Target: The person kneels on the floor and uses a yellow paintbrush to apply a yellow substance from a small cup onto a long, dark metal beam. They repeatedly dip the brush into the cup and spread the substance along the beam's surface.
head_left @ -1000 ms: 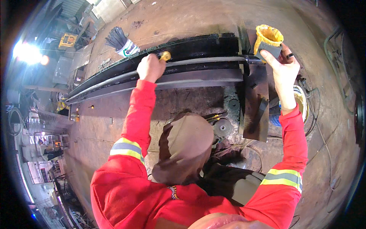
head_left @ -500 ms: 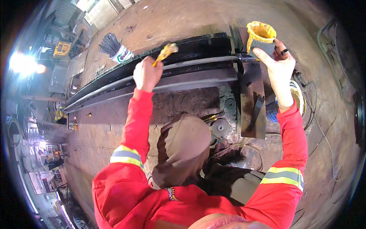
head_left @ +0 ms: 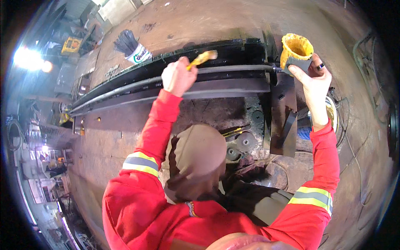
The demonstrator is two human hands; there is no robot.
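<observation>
My left hand (head_left: 180,77) is closed round the handle of a small paintbrush (head_left: 202,58) smeared with yellow. The brush points right, in front of a long black steel frame (head_left: 233,54) with rails; whether its bristles touch the steel I cannot tell. At the upper right, my right hand (head_left: 311,79) grips a grey cup (head_left: 296,46), thumb on the near side and fingers behind. Thick yellow paint coats the cup's rim and inside and has run down its left side.
A white tub (head_left: 139,55) of dark rods stands behind the frame. A dark steel plate (head_left: 283,125) lies right of centre. Near my knee (head_left: 200,150) are round discs (head_left: 246,141). A large can (head_left: 332,109) sits behind my right wrist, with cables (head_left: 354,152) on the floor.
My left hand has moved right along the frame, and the brush has swung to point more rightward. The whole view has shifted a little; the cup stays in my right hand.
</observation>
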